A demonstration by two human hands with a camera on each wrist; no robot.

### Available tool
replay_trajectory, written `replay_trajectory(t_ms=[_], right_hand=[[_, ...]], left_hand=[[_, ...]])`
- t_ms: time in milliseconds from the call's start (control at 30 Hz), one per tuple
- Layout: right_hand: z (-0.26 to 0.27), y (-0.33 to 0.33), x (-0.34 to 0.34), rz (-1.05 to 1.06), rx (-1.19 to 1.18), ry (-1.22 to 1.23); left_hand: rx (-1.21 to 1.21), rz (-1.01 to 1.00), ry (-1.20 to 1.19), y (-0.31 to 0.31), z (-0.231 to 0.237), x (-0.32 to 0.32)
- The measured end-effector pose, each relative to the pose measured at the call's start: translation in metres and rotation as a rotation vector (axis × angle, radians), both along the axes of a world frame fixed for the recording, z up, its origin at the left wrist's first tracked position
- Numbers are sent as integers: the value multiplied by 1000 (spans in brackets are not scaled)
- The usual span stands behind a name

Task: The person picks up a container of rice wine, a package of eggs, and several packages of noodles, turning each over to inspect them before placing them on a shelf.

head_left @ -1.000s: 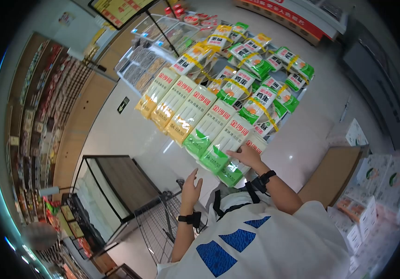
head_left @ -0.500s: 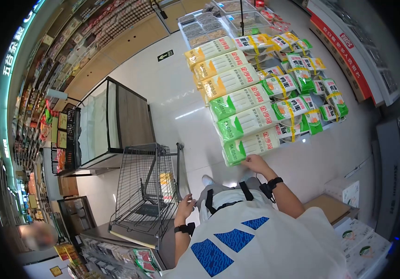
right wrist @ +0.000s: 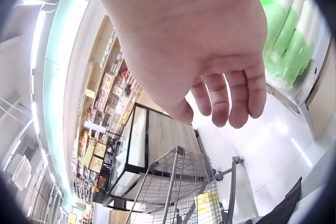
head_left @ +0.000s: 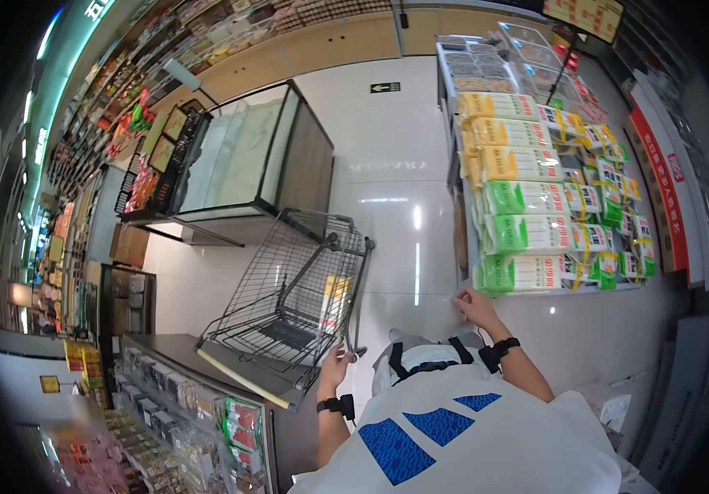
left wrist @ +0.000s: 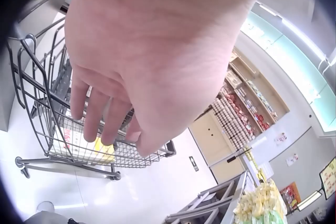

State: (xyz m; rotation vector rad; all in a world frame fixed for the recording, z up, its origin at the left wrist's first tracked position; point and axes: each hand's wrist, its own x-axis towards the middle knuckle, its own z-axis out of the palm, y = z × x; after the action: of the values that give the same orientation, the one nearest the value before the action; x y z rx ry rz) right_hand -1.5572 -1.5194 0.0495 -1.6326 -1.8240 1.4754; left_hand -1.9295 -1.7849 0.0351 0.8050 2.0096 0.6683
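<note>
My left hand (head_left: 334, 370) hangs beside the side of a metal shopping cart (head_left: 289, 288), fingers loosely bent and holding nothing; whether it touches the cart, I cannot tell. A yellow and white package (head_left: 335, 303) lies inside the cart, and shows in the left wrist view (left wrist: 79, 142) beyond the fingers. Relaxed and empty, my right hand (head_left: 478, 309) is just below the front corner of the display of long noodle-like packs. The nearest of these is a green and white pack (head_left: 519, 273). In the right wrist view green packs (right wrist: 286, 40) appear beside the right hand (right wrist: 199, 50).
A glass-topped case (head_left: 239, 156) with a wooden side stands behind the cart. Left of me is a dark counter (head_left: 289, 432) with packaged goods. Tiled floor (head_left: 396, 239) lies between cart and display stand. A red-edged freezer (head_left: 659, 185) stands at the right.
The view has turned left, bringing the cart fully into sight. My right hand has come away from the green and white pack it was touching; my left hand has moved beside the cart.
</note>
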Motion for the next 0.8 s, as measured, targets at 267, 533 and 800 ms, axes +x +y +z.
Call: replay_trajectory(t_ms=[267, 533, 800], right_hand=[[-7, -19, -139, 230, -25, -9], [8, -32, -263, 578, -277, -5], [-1, -26, -382, 695, -193, 51]], left_hand=[[-26, 198, 156, -102, -54, -55], [93, 439, 324, -134, 7, -82], [-69, 748, 751, -152, 19, -114]])
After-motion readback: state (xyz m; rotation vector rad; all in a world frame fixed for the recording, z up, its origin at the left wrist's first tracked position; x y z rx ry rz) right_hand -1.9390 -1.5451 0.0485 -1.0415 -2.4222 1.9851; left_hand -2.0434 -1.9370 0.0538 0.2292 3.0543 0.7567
